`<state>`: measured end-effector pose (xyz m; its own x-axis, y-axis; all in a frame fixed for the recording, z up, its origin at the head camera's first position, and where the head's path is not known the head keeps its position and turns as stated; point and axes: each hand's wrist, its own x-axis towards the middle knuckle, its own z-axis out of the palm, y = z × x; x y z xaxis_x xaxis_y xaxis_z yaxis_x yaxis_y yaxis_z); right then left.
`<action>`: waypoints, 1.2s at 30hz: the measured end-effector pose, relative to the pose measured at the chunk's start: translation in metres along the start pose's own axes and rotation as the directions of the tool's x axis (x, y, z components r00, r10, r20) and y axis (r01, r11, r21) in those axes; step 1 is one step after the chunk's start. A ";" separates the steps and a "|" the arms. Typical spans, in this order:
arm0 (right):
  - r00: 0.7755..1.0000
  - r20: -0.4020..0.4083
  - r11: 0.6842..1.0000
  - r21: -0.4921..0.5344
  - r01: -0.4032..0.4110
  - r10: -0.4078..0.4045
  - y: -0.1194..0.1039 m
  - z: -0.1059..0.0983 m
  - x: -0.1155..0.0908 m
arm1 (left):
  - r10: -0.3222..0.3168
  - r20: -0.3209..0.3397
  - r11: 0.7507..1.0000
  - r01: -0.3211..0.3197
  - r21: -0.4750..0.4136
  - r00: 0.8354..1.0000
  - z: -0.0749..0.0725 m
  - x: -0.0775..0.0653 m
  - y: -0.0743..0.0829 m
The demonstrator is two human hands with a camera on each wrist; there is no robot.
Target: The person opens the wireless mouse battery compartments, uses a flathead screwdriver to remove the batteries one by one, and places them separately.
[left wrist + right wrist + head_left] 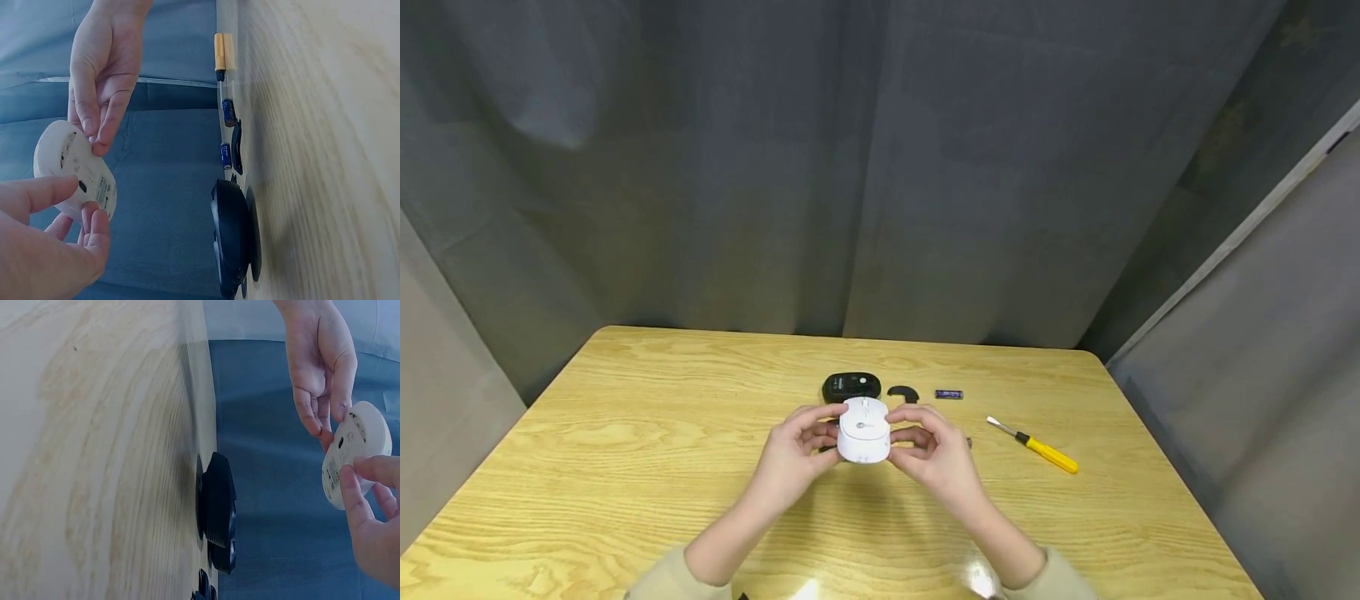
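A white computer mouse is held up over the table between both hands, its button end pointing away and its top facing up. My left hand pinches its left side between thumb and fingers. On the opposite side my right hand grips it with fingertips and thumb. Both wrist views show the pale underside of the mouse, with a dark sensor opening and a printed label. Just beyond the hands lies a black computer mouse. Other dark pieces behind the left fingers are mostly hidden.
A black curved cover piece lies right of the black mouse, then a purple battery. A second battery shows in the left wrist view. Farther right rests a screwdriver with a yellow handle. Grey curtains hang behind the table.
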<state>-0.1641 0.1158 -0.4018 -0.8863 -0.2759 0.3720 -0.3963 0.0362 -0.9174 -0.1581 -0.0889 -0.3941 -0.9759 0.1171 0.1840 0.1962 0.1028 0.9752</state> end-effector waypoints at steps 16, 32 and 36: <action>0.997 -0.055 0.989 -0.139 -0.055 0.048 -0.022 0.007 -0.007 | -0.058 0.014 0.998 0.058 0.003 0.998 0.001 -0.007 0.009; 0.985 -0.051 0.973 -0.152 -0.171 0.165 -0.026 0.004 -0.010 | -0.076 0.123 0.981 0.052 0.188 0.989 -0.006 -0.007 -0.007; 0.979 -0.056 0.966 -0.161 -0.204 0.197 -0.027 0.003 -0.010 | -0.072 0.132 0.978 0.044 0.204 0.989 -0.006 -0.006 -0.008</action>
<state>-0.1435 0.1144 -0.3812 -0.9591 -0.2093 0.1908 -0.2405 0.2462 -0.9389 -0.1541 -0.0962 -0.4020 -0.9664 0.2387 0.0958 0.1688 0.3076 0.9364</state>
